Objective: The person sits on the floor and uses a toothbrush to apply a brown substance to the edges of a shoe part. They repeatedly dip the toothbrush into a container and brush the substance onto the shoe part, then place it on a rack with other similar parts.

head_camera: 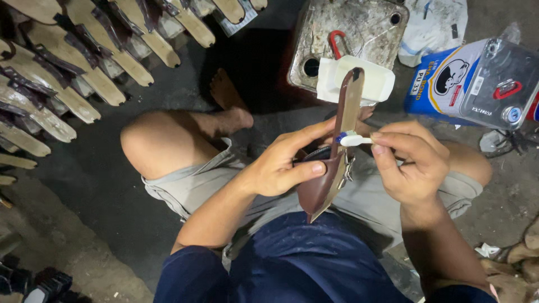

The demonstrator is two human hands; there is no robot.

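Note:
My left hand (283, 163) grips a brown sandal upper with a long strap (347, 109), held upright over my lap, thumb pressed on its rounded brown part (317, 188). My right hand (410, 165) pinches a small white brush with a blue head (351, 139), whose tip touches the strap's edge. A white open container (370, 78) sits just behind the strap on a metal can.
Rows of tan sandal soles with dark straps (67, 73) lie on the floor at the left. A dirty square metal can (348, 33) stands ahead, a blue and silver tin (477, 84) at the right. My bent bare legs (168, 140) frame the work.

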